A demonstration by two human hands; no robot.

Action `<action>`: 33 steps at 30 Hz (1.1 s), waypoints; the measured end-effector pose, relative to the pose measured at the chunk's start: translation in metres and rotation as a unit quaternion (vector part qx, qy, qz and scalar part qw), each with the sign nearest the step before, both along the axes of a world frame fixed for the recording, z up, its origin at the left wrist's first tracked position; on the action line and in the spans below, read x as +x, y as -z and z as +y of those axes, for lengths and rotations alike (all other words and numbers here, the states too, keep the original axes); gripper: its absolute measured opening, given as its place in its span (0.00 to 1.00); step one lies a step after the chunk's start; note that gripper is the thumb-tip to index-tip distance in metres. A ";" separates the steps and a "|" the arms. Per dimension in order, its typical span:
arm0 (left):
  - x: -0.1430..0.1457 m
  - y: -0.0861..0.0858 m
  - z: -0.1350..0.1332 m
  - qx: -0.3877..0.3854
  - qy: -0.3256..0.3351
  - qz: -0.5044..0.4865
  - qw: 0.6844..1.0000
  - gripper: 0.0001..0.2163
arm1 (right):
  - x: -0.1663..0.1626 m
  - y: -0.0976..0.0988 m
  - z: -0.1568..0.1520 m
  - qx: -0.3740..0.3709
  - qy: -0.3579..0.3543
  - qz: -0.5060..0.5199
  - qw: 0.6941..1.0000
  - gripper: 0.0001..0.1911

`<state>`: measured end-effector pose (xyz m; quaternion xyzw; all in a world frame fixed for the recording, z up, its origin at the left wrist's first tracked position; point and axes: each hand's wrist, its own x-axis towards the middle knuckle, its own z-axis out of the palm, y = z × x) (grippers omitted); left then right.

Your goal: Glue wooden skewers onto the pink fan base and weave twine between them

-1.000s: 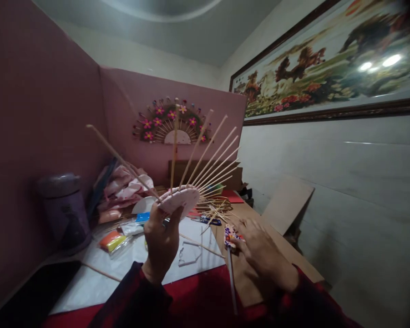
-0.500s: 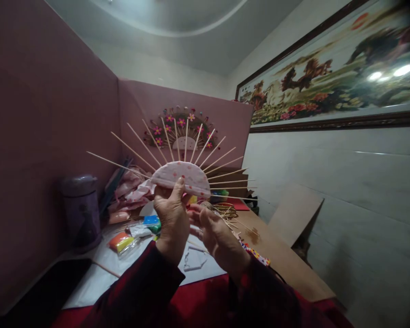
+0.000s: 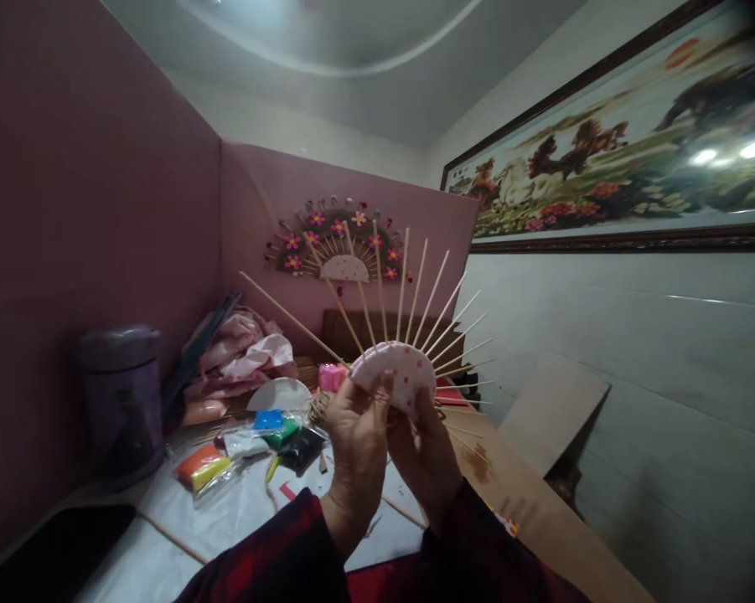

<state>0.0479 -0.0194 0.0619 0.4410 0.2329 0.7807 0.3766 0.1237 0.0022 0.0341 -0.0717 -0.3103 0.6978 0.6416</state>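
Both hands hold up a pink half-round piece (image 3: 397, 373) with small dots, and several thin wooden sticks (image 3: 415, 293) fan out from its curved edge. My left hand (image 3: 357, 435) grips its lower left side with thumb on the face. Fingers of my right hand (image 3: 426, 452) close on its lower right edge. The piece is raised above the table, tilted slightly right.
A finished stick fan with pink flowers (image 3: 338, 243) hangs on the pink partition. Packets of coloured clay (image 3: 245, 440) lie on white paper. A purple lidded jar (image 3: 121, 394) stands at left, cardboard sheets (image 3: 550, 406) at right, pink cloth (image 3: 242, 352) behind.
My right hand left the patterned thing on the table and came up to the pink piece. The fan turned to face the camera, then shifted right and tilted.
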 end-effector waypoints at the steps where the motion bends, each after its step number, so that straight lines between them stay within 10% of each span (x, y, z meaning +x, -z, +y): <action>1: 0.001 0.001 -0.003 0.005 0.001 0.008 1.000 0.12 | 0.002 0.001 -0.001 -0.002 -0.003 0.003 1.000 0.19; 33: 0.004 -0.002 -0.033 0.121 -0.044 0.121 0.984 0.15 | 0.014 0.007 -0.008 0.039 0.006 -0.014 0.999 0.17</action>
